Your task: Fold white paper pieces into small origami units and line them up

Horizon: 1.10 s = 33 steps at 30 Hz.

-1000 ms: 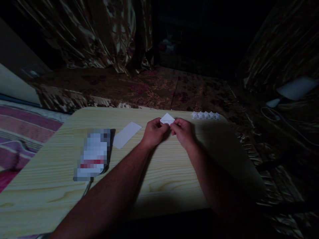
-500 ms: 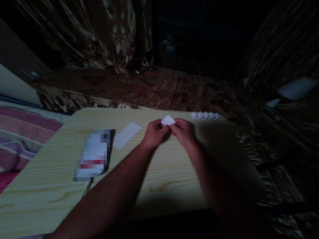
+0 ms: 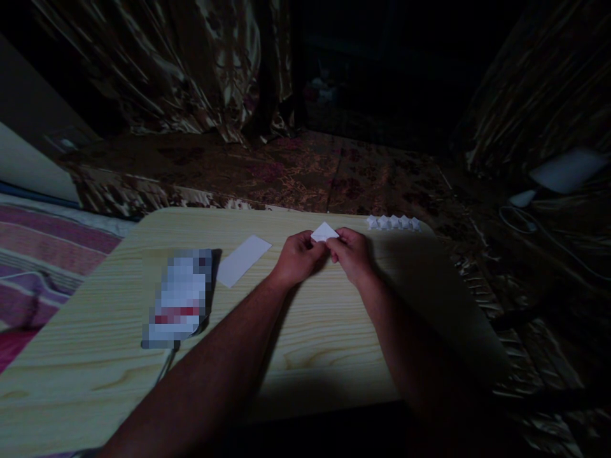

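Between my two hands, a small piece of white folded paper [image 3: 324,231] shows a pointed top and a crease across its lower part. My left hand [image 3: 298,259] is closed on its left corner, thumb pressed along the near edge. On the right side, my right hand [image 3: 352,252] pinches the paper with thumb and fingers. Left of my hands lies a flat white paper strip [image 3: 244,260]. Several small white folded paper pieces [image 3: 394,222] stand in a row near the far right edge of the table.
A blurred-out device [image 3: 179,296] with a cable [image 3: 165,367] lies on the left of the wooden table [image 3: 329,337]. Striped bedding [image 3: 41,248] borders the left side. Beyond the far edge is a patterned cloth surface [image 3: 286,168], with a pale lamp [image 3: 568,170] at the right.
The folded paper has shifted very slightly to the right in my hands. Both hands keep nearly the same grip, and the other things stay in place.
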Each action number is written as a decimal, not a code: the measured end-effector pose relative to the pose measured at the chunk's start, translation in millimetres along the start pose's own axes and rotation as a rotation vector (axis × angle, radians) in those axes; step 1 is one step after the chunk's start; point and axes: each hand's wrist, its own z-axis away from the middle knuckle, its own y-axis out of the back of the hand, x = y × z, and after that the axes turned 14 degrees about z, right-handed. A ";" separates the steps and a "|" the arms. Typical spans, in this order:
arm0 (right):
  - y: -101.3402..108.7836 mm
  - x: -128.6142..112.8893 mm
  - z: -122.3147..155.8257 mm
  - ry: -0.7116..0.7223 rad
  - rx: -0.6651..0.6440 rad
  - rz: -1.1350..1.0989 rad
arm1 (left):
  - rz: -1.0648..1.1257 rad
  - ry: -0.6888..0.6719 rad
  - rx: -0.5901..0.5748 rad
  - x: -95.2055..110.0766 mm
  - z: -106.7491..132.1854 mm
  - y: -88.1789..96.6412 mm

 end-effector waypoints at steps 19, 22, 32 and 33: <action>-1.8 2.5 -0.3 0.005 -0.013 -0.013 | -0.070 0.007 -0.031 -1.5 -1.5 3.5; -1.4 1.6 -1.4 0.010 -0.010 0.022 | -0.070 0.013 -0.045 -3.2 -1.8 4.4; -1.6 -5.7 2.7 0.019 -0.005 0.008 | -0.114 -0.028 -0.028 -7.8 -3.6 5.8; -1.5 -6.9 3.1 0.010 -0.001 0.015 | -0.120 -0.035 -0.035 -7.8 -3.3 5.8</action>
